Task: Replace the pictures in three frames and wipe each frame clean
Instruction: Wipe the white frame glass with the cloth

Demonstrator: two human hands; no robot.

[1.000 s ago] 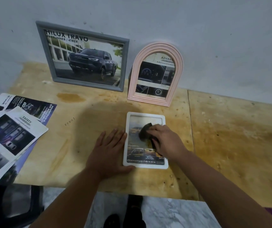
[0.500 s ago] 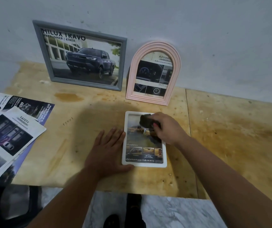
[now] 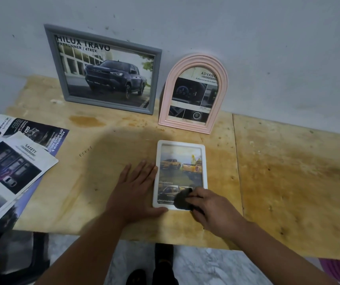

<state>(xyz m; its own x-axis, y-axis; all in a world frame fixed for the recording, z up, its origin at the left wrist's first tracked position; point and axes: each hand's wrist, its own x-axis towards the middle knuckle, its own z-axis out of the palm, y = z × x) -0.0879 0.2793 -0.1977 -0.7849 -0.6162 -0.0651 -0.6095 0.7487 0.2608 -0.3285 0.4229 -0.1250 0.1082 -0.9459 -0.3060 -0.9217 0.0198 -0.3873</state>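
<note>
A small white frame [image 3: 180, 144] with a picture of yellow trucks lies flat on the wooden table [image 3: 288, 182]. My right hand [image 3: 212, 208] grips a dark cloth [image 3: 182, 199] and presses it on the frame's lower right corner. My left hand [image 3: 136, 188] lies flat on the table, fingers straight along the frame's left edge, thumb at its bottom edge. A grey frame [image 3: 105, 38] showing a dark pickup and a pink arched frame [image 3: 193, 60] lean upright against the wall behind.
Several loose brochure pages [image 3: 14, 161] are stacked at the table's left edge, partly hanging over it. A dark chair [image 3: 16, 262] stands below them. The table's front edge runs just under my wrists, with marble floor [image 3: 206, 268] beneath.
My right hand has slid the cloth from the top of the white frame's glass down to its lower right corner. My left hand has stayed flat beside the frame.
</note>
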